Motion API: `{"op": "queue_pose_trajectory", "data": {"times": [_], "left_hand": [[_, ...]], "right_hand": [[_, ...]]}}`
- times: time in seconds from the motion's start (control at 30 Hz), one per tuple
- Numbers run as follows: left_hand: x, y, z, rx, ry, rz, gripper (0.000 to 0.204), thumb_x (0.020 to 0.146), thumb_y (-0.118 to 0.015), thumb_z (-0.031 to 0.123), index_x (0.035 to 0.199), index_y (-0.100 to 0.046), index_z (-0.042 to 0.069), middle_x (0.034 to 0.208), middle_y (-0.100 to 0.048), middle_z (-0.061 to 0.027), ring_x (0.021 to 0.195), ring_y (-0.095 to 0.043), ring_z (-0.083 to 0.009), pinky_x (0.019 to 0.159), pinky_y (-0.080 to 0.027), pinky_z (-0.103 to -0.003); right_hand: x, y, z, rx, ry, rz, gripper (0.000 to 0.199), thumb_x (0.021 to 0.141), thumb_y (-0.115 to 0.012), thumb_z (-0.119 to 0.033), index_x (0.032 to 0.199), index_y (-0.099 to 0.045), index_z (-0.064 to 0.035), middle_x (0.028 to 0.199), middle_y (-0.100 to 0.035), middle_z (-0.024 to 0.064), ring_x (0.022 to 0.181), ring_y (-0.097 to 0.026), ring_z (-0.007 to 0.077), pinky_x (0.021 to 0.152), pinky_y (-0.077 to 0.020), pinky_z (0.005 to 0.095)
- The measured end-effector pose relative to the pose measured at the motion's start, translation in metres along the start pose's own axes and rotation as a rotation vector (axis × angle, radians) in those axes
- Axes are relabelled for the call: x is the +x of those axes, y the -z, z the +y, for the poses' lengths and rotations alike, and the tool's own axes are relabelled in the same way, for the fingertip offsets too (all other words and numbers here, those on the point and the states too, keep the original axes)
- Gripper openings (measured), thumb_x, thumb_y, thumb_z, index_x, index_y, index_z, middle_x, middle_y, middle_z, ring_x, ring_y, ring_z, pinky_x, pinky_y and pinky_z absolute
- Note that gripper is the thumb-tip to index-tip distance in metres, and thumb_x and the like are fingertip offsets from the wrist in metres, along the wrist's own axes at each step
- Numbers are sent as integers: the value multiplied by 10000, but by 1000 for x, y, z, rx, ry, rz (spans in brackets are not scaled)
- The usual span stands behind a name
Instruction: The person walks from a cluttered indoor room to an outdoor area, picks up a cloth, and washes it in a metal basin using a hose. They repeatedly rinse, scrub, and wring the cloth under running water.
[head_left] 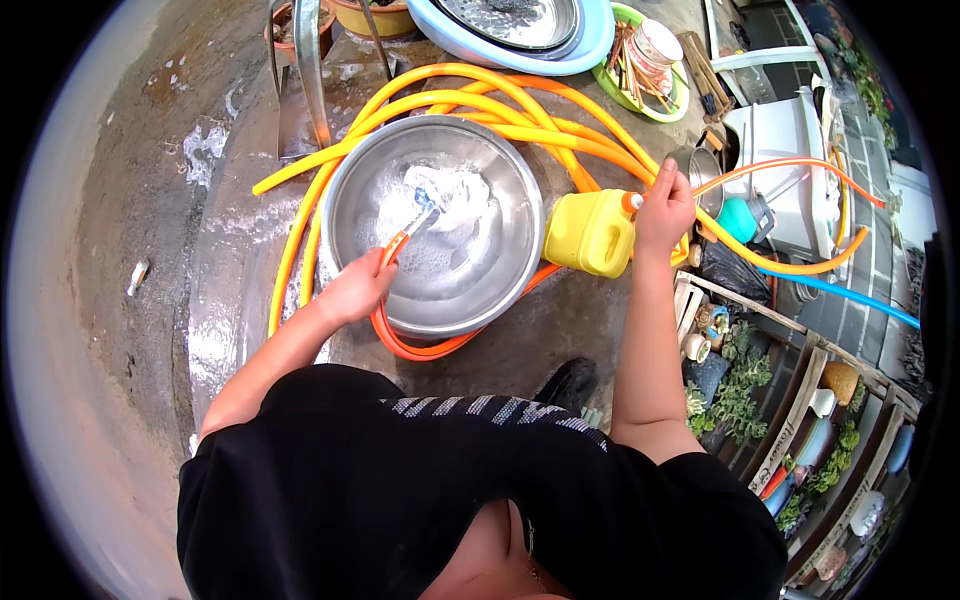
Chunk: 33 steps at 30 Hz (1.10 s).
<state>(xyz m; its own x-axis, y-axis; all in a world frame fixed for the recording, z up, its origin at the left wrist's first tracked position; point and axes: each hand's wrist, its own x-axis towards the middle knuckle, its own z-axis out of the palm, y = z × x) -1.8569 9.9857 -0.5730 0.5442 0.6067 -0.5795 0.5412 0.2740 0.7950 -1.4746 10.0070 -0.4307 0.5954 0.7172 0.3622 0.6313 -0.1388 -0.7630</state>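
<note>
My left hand (355, 286) is closed round an orange hose (400, 246). The hose's end points into a wide stainless steel basin (343, 225) on the wet ground, where water (450, 200) splashes and foams. Behind my fingers the hose curves down round the basin's near side. To the right of the basin is a yellow plastic jug (590, 235) with a red and white cap (632, 202). Beside that cap my right hand (665, 210) is closed, thumb up. What it grips, if anything, is hidden by the fingers; the cap and hoses are close by.
Thick yellow hose (400, 105) lies in loops round the basin. Farther back are a light blue tub (590, 40) and a green basin (680, 100) holding chopsticks and bowls. Wooden plant shelves (790, 430) stand at right, near a black shoe (568, 384).
</note>
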Motion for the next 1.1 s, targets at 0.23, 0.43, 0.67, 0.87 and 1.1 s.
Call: {"op": "queue_pose_trajectory", "data": {"times": [0.23, 0.43, 0.67, 0.87, 1.1], "left_hand": [[-3, 1, 10, -66, 51, 21, 311, 964, -472, 274, 960, -487, -36, 744, -601, -201, 726, -628, -335, 690, -472, -422], [1, -2, -6, 34, -55, 102, 297, 968, -462, 273, 952, -498, -22, 722, -608, -152, 660, -627, -272, 644, -478, -399], [-5, 2, 14, -42, 16, 53, 289, 970, -466, 269, 977, -501, -18, 717, -599, -139, 637, -618, -252, 623, -480, -383], [-3, 2, 13, -63, -3, -19, 269, 974, -478, 258, 1044, -521, 1, 704, -566, -75, 627, -577, -178, 598, -466, -338], [-17, -2, 8, -250, -112, -178, 287, 978, -499, 260, 1178, -521, 54, 788, -543, -31, 697, -547, -109, 625, -455, -271]], "right_hand": [[-157, -164, 42, -622, 541, -718, 494, 880, -580, -371, 1317, -514, -151, 1423, -427, 174, 1326, -364, 400, 1109, -246, 495], [-129, -200, 43, -562, -23, -1129, 502, 905, -519, -431, 1306, -490, -131, 1347, -497, 170, 1227, -473, 397, 940, -441, 459], [-162, -163, 36, -695, 324, -976, 860, 832, -602, -500, 1520, -156, -242, 1575, -13, 183, 1430, -74, 431, 1106, -101, 620], [-148, -176, 39, -721, 174, -1294, 765, 803, -660, -389, 1471, -322, -230, 1566, -117, 187, 1437, -147, 366, 1155, -140, 475], [-177, -202, 79, 1132, -1181, -649, 220, 957, -573, -221, 1133, -629, -100, 1105, -622, 61, 910, -613, 202, 847, -495, 319]]}}
